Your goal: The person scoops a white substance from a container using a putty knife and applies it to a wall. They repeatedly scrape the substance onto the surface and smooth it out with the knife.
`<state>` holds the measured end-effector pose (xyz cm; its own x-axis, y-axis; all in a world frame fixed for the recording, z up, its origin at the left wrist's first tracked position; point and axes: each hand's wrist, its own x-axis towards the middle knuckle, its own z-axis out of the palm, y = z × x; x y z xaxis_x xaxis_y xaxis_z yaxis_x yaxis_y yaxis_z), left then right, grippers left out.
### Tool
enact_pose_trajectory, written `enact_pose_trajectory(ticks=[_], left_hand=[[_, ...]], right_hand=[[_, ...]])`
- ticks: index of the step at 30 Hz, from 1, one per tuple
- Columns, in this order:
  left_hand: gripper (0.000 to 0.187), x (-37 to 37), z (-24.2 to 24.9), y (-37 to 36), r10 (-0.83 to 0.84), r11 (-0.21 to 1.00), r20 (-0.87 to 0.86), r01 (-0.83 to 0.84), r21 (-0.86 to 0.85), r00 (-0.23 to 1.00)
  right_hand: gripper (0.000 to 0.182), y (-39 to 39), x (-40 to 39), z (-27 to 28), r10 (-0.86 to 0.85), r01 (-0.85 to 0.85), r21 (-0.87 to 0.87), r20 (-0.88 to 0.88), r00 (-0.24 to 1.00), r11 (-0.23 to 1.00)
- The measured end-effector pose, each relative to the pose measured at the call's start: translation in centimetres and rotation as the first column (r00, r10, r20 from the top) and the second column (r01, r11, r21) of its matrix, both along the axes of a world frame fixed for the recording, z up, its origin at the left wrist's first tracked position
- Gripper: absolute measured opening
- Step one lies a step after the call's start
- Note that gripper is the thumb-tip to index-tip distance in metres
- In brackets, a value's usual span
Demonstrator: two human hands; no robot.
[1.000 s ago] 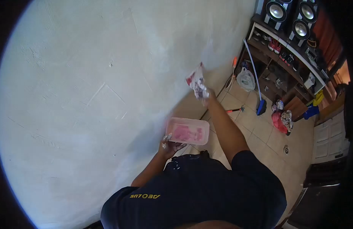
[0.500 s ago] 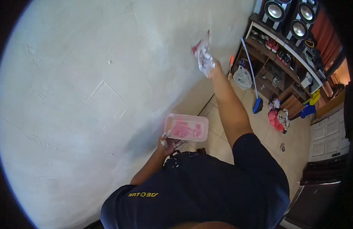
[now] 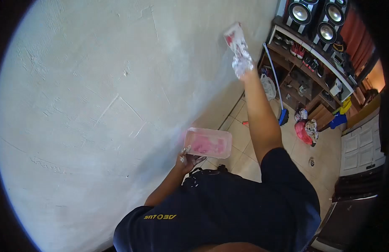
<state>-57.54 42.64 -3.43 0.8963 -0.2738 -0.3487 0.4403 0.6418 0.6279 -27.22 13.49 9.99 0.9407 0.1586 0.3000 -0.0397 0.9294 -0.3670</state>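
My right hand (image 3: pixel 243 65), thickly smeared with white paste, is closed on a putty knife (image 3: pixel 235 37). Its flat end, white with red patches, points up over the wall (image 3: pixel 93 71). Low in front of my body, my left hand (image 3: pixel 186 161) grips a translucent plastic tub (image 3: pixel 221 135) by its near left corner. Pinkish patches show in the tub's bottom, and white paste spots my left fingers. Fine ridges and scratch lines run across the pale wall.
To the right, a wooden shelf unit (image 3: pixel 305 86) holds shoes, with speakers (image 3: pixel 300 13) on top. A blue broom (image 3: pixel 275 75) leans there beside a white plastic bag (image 3: pixel 268 87). A cloth bundle (image 3: pixel 306 130) lies on the tiled floor (image 3: pixel 295 153), near a white door (image 3: pixel 359 147).
My right hand has moved up and to the right with the putty knife, whose flat face now shows more. The tub in my left hand has shifted only slightly.
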Motion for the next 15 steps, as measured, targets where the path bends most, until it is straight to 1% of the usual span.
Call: enact_pose_trajectory(ticks=[1,2,3,4,5,6,7,8,9,10,11,12,13,14,15], left_hand=[[0.056,0.1,-0.1,0.0,-0.018,0.998,0.009,0.018,-0.067,1.0],[0.056,0.0,-0.1,-0.2,-0.033,0.991,0.018,0.035,-0.132,0.999],[0.056,-0.2,-0.3,-0.2,-0.03,0.991,0.016,0.031,-0.132,0.999],[0.057,-0.3,0.2,-0.4,-0.022,0.995,0.026,0.024,-0.094,0.999],[0.057,-0.3,0.6,-0.6,-0.013,0.998,0.038,0.015,-0.056,0.999],[0.057,-0.3,0.4,-0.4,-0.011,0.998,0.04,0.014,-0.057,0.999],[0.058,-0.2,0.0,-0.2,-0.015,0.995,0.043,0.019,-0.1,0.999],[0.058,-0.2,-0.3,-0.1,-0.021,0.989,0.045,0.027,-0.144,0.999],[0.058,-0.2,-0.4,0.0,-0.025,0.989,0.044,0.031,-0.145,0.999],[0.058,-0.2,-0.1,0.0,-0.039,0.993,0.045,0.044,-0.11,0.998],[0.057,-0.1,0.1,0.0,-0.054,0.995,0.051,0.058,-0.079,0.997],[0.057,0.1,0.0,-0.2,-0.056,0.995,0.052,0.06,-0.085,0.997],[0.057,0.2,-0.2,-0.3,-0.056,0.992,0.044,0.061,-0.111,0.997],[0.057,0.2,-0.5,-0.2,-0.058,0.989,0.036,0.062,-0.135,0.998],[0.057,0.4,-0.8,-0.1,-0.063,0.988,0.034,0.067,-0.139,0.997]], right_hand=[[0.02,0.9,0.4,0.4,0.002,-0.002,0.0,-0.004,1.0,1.0],[0.018,1.7,0.6,0.7,-0.049,0.042,-0.056,-0.116,0.992,0.998],[0.017,2.4,0.6,0.7,-0.105,0.08,-0.118,-0.221,0.97,0.99],[0.015,3.0,-1.1,-0.9,-0.07,0.045,-0.092,-0.284,0.956,0.995],[0.013,3.7,-3.2,-3.5,-0.033,0.011,-0.065,-0.343,0.939,0.998],[0.016,4.2,-2.8,-8.1,0.03,-0.057,-0.059,-0.387,0.922,0.997],[0.02,4.3,-2.0,-13.2,0.088,-0.122,-0.052,-0.429,0.899,0.991],[0.026,4.6,-3.0,-17.2,-0.021,-0.032,-0.121,-0.413,0.911,0.992],[0.031,4.7,-4.1,-19.6,-0.129,0.059,-0.186,-0.392,0.911,0.981],[0.031,3.8,-4.2,-19.3,-0.131,0.062,-0.185,-0.392,0.911,0.981],[0.035,2.3,-4.2,-17.9,-0.114,0.081,-0.111,-0.339,0.934,0.991],[0.04,0.9,-4.5,-15.8,-0.1,0.093,-0.036,-0.289,0.952,0.995],[0.039,0.8,-4.8,-11.4,-0.202,0.188,-0.092,-0.166,0.965,0.978],[0.037,-1.3,-2.9,-9.0,0.163,-0.183,0.075,0.216,0.963,0.98],[0.034,-1.1,-1.9,-6.2,0.078,-0.096,0.107,0.163,0.983,0.99]])
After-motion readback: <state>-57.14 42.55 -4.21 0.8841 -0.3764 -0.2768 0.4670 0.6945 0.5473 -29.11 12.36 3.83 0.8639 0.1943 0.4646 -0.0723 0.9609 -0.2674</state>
